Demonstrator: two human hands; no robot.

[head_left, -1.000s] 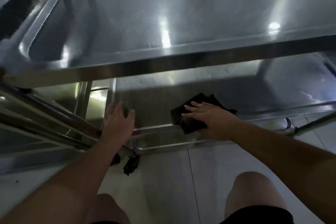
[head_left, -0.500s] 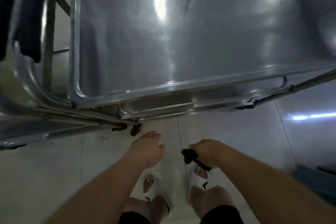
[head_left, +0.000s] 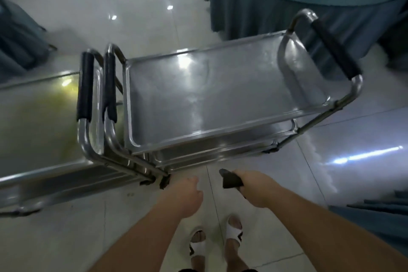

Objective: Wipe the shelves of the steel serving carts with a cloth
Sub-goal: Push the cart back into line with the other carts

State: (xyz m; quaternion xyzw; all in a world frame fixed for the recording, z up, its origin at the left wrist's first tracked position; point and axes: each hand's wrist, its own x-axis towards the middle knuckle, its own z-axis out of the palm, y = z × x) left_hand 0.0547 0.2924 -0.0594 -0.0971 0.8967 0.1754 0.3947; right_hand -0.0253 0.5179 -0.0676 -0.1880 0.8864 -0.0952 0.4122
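Steel fills most of what we see: a shiny stainless steel serving cart (head_left: pixel 220 99) stands on the pale glossy tiled floor (head_left: pixel 136 6) just ahead of us, its shallow rimmed top shelf (head_left: pixel 212 95) holding nothing but light reflections. Black foam-sleeved handles (head_left: pixel 335 48) rise at either end of it. A second steel serving cart (head_left: pixel 37 126) stands close against its left side, its top shelf tinted yellowish by reflection and cut off by the left edge. Our right hand (head_left: pixel 257 187) grips a small dark bunched cloth (head_left: pixel 229 180), held in the air near the first cart's front edge and apart from it. Our left hand (head_left: pixel 187 194) hangs beside it, fingers curled in and holding nothing. The lower shelves (head_left: pixel 220 152) show only as thin edges under the top one, so we cannot see what lies on them. Below, white slide sandals (head_left: pixel 234 232) stand on the tiles. At the upper right a round bench draped in a teal cloth (head_left: pixel 287 6) is cut off by the frame; the pale object on it is too blurred to make out.
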